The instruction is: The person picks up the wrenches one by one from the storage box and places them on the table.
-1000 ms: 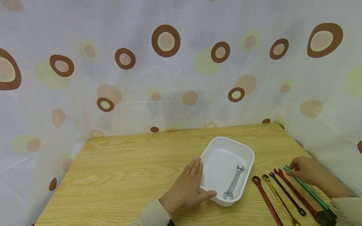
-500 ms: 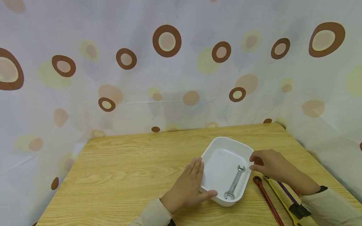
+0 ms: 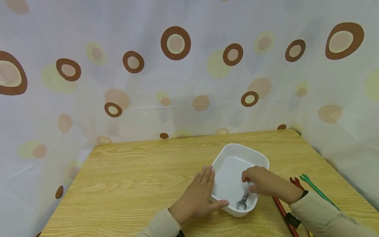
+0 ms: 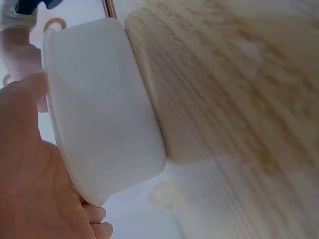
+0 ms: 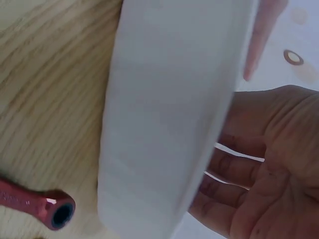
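Note:
A silver open-end wrench point(image 3: 244, 200) lies inside the white plastic tray point(image 3: 230, 210), its upper part covered by my right hand. My right hand point(image 3: 260, 181) reaches over the tray's right wall, fingers bent down at the wrench. Whether they pinch it is hidden; in the right wrist view the fingers pass behind the wall. My left hand point(image 3: 193, 196) rests against the tray's left side with straight fingers, thumb along the near rim. The left wrist view shows this palm point(image 4: 30, 184) beside the tray's outer wall.
Right of the tray, partly under my right forearm, lie a red ratchet wrench point(image 3: 280, 205), a darker red wrench point(image 3: 296, 183) and a green wrench point(image 3: 318, 192). A patterned curtain point(image 3: 189, 82) stands behind the wooden table point(image 3: 124, 184).
My right hand has moved left from above the green wrench, over the tray's rim and down into the tray. The left hand stays in place against the tray.

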`<act>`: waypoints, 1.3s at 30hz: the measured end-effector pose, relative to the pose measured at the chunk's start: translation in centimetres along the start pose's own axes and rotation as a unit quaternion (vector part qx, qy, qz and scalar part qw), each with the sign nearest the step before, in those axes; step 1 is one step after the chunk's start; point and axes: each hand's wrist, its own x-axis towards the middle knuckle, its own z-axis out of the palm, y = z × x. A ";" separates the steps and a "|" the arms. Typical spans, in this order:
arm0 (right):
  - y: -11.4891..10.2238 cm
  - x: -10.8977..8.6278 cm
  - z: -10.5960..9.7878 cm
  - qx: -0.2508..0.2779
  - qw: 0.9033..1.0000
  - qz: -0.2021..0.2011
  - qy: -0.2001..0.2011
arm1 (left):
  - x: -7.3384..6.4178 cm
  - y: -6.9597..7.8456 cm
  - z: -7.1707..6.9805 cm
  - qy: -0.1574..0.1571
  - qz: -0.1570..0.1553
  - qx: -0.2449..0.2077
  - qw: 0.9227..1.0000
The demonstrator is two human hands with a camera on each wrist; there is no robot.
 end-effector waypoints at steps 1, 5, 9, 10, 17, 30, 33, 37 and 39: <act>-0.1 0.2 0.2 0.004 1.000 0.002 -0.010 | 0.0 0.0 0.0 0.002 0.001 0.001 1.000; -0.6 0.6 1.1 0.007 0.999 0.007 -0.031 | -0.1 0.0 -0.1 0.008 0.006 0.005 1.000; -0.9 1.0 1.6 -0.002 0.999 0.008 -0.047 | -0.1 0.0 -0.3 0.012 0.009 0.008 1.000; -0.9 1.1 1.7 -0.004 0.999 0.008 -0.051 | -0.1 0.1 -0.3 0.012 0.010 0.008 1.000; -1.0 1.6 2.1 -0.029 0.997 0.004 -0.068 | -0.2 0.0 -0.2 0.007 0.008 0.005 1.000; -1.0 2.7 2.2 -0.069 0.991 -0.035 -0.112 | -0.1 0.0 0.0 0.008 0.007 0.007 1.000; -0.9 2.9 2.3 -0.075 0.989 -0.033 -0.123 | -0.2 0.0 0.0 0.011 0.007 0.006 1.000; -0.7 3.2 2.3 -0.079 0.987 -0.025 -0.138 | -0.1 0.0 -0.1 0.012 0.007 0.007 1.000; -0.7 3.2 2.2 -0.080 0.986 -0.026 -0.142 | -0.1 0.0 -0.1 0.011 0.007 0.006 1.000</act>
